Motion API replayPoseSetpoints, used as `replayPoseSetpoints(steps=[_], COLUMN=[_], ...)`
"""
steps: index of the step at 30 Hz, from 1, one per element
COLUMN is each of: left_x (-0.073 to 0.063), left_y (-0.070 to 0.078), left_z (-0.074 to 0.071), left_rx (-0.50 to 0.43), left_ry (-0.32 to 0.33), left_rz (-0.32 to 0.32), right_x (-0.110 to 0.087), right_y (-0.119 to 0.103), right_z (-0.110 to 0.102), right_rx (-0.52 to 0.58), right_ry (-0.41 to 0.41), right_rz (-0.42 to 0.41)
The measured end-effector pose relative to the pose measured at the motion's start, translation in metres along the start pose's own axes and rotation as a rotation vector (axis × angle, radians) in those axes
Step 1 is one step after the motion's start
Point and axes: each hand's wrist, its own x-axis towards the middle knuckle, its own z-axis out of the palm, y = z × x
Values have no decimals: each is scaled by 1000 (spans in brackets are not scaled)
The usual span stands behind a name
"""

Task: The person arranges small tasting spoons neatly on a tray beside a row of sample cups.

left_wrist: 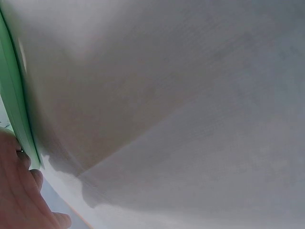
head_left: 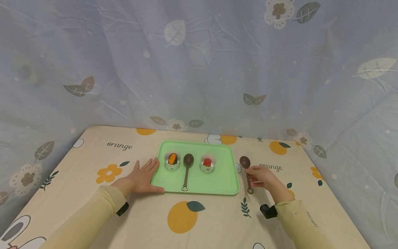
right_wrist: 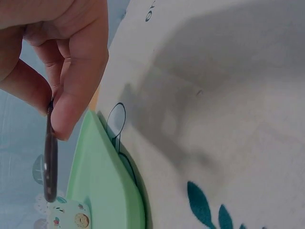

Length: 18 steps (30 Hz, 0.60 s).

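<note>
My left hand [head_left: 143, 178] lies with fingers spread against the left edge of a light green tray [head_left: 220, 183]; in the left wrist view its fingers meet the tray rim [left_wrist: 16, 95]. To the right of the tray, my right hand [head_left: 264, 176] pinches the handle of a brown spoon [head_left: 245, 162] between thumb and fingers. The right wrist view shows that spoon's handle [right_wrist: 50, 167] raised above the cloth. On the tray, a second brown spoon [head_left: 188, 160] lies between two small paper cups. The left cup [head_left: 172, 167] holds an orange-topped sushi piece [head_left: 172, 158], the right cup [head_left: 207, 168] a red piece [head_left: 207, 162].
A cream tablecloth [head_left: 136, 221] printed with oranges, flowers and leaves covers the table. Behind it and at the sides hangs a pale blue-grey curtain [head_left: 199, 86]. Black wrist devices [head_left: 268, 211] sit under both wrists.
</note>
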Motion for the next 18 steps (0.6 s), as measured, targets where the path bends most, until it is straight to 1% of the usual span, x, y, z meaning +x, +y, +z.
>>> replayPoseSetpoints(steps=[18], left_x=[-2], left_y=[2], left_z=[-2], left_rx=[-10], left_ry=[6], left_rz=[3], right_x=[3], right_y=[-7], right_z=[14], right_rx=[12], right_ry=[-39], right_rz=[-35])
